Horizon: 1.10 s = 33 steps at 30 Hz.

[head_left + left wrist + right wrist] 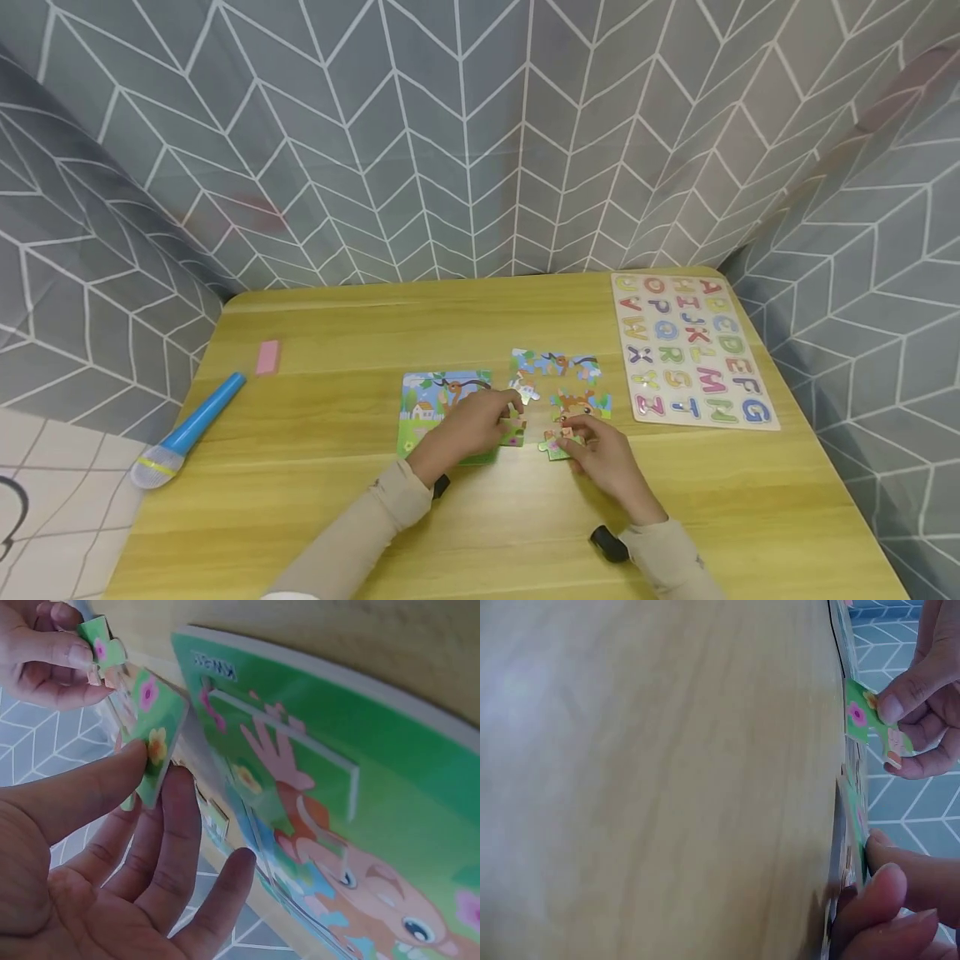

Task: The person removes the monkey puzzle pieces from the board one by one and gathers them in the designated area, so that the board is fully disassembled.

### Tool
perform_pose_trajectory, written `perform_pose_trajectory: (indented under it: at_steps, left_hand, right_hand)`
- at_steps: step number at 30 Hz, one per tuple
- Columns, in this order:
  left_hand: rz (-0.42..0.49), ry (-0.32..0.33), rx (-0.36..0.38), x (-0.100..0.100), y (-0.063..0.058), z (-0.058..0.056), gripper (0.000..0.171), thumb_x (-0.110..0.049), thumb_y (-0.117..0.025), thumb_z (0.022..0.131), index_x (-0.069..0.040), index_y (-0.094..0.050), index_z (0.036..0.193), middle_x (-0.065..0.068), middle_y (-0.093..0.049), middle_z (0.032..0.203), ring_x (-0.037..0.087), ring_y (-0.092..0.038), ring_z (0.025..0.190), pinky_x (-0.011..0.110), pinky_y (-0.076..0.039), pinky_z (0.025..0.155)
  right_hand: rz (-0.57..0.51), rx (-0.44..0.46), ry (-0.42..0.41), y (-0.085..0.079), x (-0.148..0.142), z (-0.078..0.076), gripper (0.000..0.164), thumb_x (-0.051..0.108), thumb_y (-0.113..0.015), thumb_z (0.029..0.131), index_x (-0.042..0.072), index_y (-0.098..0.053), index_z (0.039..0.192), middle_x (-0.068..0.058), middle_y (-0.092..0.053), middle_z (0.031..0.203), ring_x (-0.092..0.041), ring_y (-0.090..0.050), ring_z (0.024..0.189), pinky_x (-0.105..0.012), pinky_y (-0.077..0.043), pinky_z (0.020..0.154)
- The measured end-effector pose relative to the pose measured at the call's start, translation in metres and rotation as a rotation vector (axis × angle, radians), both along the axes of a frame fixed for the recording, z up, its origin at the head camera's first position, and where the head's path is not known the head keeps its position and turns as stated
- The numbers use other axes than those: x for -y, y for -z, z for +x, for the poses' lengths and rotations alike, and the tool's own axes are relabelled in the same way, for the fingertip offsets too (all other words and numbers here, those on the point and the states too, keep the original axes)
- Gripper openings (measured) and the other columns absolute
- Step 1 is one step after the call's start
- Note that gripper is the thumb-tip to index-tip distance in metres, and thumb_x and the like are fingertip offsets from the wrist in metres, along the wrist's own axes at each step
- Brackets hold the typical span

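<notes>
My left hand (476, 423) pinches a green puzzle piece (160, 731) with a pink and a yellow flower, between thumb and fingers. It is over the right side of the picture puzzle board (411, 427), whose printed scene has a house and a monkey. To the right, my right hand (603, 458) holds another green puzzle piece (557, 447) with a pink flower, just above or on the table; the right wrist view shows it nearly edge-on. Beyond the hands lie loose blue sky pieces (555, 362) and a piece with a brown animal's face (581, 404).
A wooden alphabet board (697, 354) with coloured letters lies on the right of the table (450, 325). On the left are a blue toy microphone (198, 417) and a pink block (267, 357). Grey patterned curtains (480, 142) hang behind and at both sides.
</notes>
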<state>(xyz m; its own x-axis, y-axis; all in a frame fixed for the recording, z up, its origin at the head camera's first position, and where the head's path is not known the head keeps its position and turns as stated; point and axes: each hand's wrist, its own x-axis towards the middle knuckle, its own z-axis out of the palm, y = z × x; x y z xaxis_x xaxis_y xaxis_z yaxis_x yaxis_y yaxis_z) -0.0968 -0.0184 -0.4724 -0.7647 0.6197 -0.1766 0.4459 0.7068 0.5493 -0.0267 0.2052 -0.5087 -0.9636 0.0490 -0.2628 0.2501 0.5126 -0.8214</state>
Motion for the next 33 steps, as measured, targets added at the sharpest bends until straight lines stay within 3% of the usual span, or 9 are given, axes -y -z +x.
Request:
perform_pose_trajectory:
  at_steps: [9, 18, 21, 24, 28, 33]
  left_hand:
    - [-0.054, -0.030, -0.023, -0.004, 0.004, -0.001, 0.031, -0.004, -0.069, 0.091, -0.013, -0.067, 0.120, 0.005, -0.071, 0.114, 0.010, -0.056, 0.076, 0.019, -0.045, 0.060]
    - [-0.081, -0.028, -0.061, -0.002, 0.005, -0.001, 0.038, -0.010, -0.074, 0.090, -0.012, -0.067, 0.127, 0.003, -0.069, 0.107, 0.011, -0.059, 0.081, 0.019, -0.046, 0.064]
    - [-0.054, -0.040, -0.043, 0.001, 0.003, 0.000, 0.040, -0.011, -0.074, 0.089, -0.012, -0.066, 0.128, 0.004, -0.070, 0.113, 0.017, -0.065, 0.093, 0.024, -0.054, 0.074]
    - [0.007, -0.079, -0.032, 0.014, 0.000, 0.000, 0.040, -0.012, -0.075, 0.088, -0.010, -0.066, 0.127, 0.008, -0.070, 0.118, 0.026, -0.066, 0.108, 0.036, -0.059, 0.087]
    - [0.078, -0.166, -0.043, 0.046, -0.004, 0.002, 0.046, -0.009, -0.082, 0.082, -0.007, -0.066, 0.126, 0.011, -0.065, 0.125, 0.034, -0.060, 0.117, 0.048, -0.055, 0.097]
    - [0.056, -0.188, 0.011, 0.078, -0.006, 0.009, 0.077, -0.011, -0.091, 0.070, -0.006, -0.057, 0.140, 0.018, -0.045, 0.154, 0.045, -0.038, 0.144, 0.061, -0.041, 0.113]
  right_hand:
    - [0.085, -0.057, -0.035, -0.004, -0.003, 0.003, 0.031, 0.013, -0.078, 0.087, 0.006, -0.069, 0.116, -0.011, -0.066, 0.099, -0.006, -0.048, 0.057, -0.020, -0.044, 0.054]
    - [0.173, -0.142, -0.048, -0.005, -0.001, 0.006, 0.029, 0.011, -0.081, 0.083, 0.004, -0.071, 0.109, -0.007, -0.062, 0.091, -0.005, -0.046, 0.062, -0.019, -0.041, 0.058]
    - [0.192, -0.150, -0.053, -0.005, -0.001, 0.007, 0.027, 0.011, -0.081, 0.083, 0.004, -0.071, 0.107, -0.006, -0.062, 0.089, -0.006, -0.047, 0.064, -0.019, -0.041, 0.058]
    - [0.202, -0.151, -0.053, -0.004, 0.000, 0.007, 0.026, 0.010, -0.081, 0.083, 0.004, -0.071, 0.106, -0.006, -0.061, 0.088, -0.007, -0.048, 0.065, -0.019, -0.041, 0.060]
    - [0.213, -0.136, -0.054, -0.004, 0.000, 0.007, 0.028, 0.012, -0.082, 0.083, 0.005, -0.071, 0.108, -0.006, -0.061, 0.089, -0.009, -0.048, 0.068, -0.019, -0.041, 0.061]
    - [0.246, -0.130, -0.047, -0.006, -0.001, 0.007, 0.029, 0.014, -0.083, 0.082, 0.007, -0.071, 0.107, -0.004, -0.061, 0.088, -0.011, -0.047, 0.070, -0.020, -0.039, 0.061]
